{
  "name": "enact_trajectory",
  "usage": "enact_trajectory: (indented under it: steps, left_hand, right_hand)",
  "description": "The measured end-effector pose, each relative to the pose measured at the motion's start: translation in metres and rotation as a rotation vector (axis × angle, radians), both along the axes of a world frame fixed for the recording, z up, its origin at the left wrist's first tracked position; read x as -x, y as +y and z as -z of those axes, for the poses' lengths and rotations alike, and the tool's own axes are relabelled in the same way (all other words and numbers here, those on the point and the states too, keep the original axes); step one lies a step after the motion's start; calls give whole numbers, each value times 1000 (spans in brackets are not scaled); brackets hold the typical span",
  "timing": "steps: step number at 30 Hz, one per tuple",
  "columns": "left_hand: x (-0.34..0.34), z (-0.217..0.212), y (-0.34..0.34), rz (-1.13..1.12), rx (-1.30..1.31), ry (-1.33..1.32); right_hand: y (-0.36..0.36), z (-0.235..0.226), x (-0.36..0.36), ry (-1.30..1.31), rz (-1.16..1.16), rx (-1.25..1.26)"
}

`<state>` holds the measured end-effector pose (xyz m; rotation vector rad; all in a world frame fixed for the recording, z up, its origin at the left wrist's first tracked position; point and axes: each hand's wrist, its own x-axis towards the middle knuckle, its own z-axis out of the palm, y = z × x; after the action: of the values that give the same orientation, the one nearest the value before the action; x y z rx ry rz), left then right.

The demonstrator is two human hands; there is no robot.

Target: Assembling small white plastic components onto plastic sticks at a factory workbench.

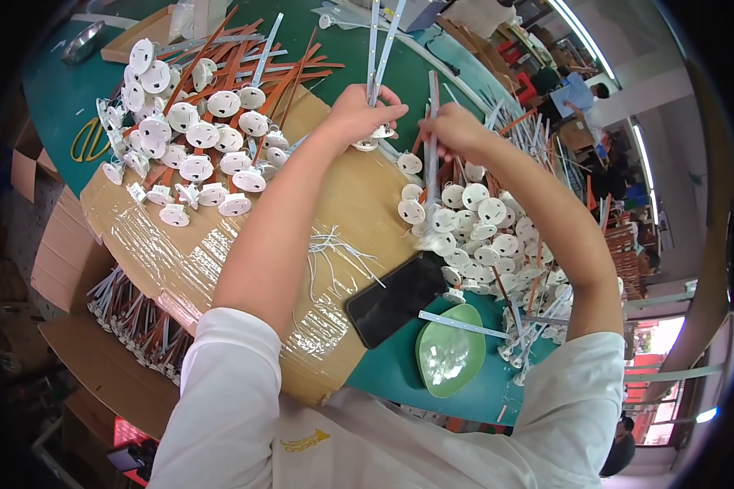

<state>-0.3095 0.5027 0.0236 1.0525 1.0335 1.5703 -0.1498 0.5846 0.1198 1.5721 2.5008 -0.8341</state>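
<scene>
My left hand [360, 116] is closed around two pale grey perforated strips [373, 57] that stand up from the fist, with white round discs [367, 144] just under the fingers. To its right my right hand [455, 130] pinches another grey strip [433, 114]; its lower part is smeared by motion over the right-hand pile. That pile of white round discs [491, 211] on strips lies beneath my right forearm. A second pile of disc-ended strips [196, 168], brown and grey, is spread to the left of my left arm.
A brown cardboard sheet [285, 359] covers part of the green table [497, 383]. Near me lie white ties [326, 244], a black smartphone [395, 300] and a green dish [450, 350]. Yellow-handled scissors [88, 140] are far left. Below left, an open carton [98, 367] holds strips. People work beyond.
</scene>
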Motion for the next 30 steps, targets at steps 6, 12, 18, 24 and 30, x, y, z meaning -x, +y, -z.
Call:
enact_trajectory:
  steps: [6,12,18,24,30]
  left_hand:
    - [-5,-5,-1,-26,27,138]
    - [-5,-5,-4,-6,47,106]
    - [-11,1,7,24,-18,-17]
    - [-16,-9,-2,124,-116,-44]
    - [-4,-6,0,-82,-67,-158]
  right_hand:
    - [56,10,0,257,260,119]
    - [34,37,22,-276,77,-90]
    - [48,26,25,33,140,-82]
    - [18,-14,58,374,-194,-170]
    - [29,-25,56,490,-92,177]
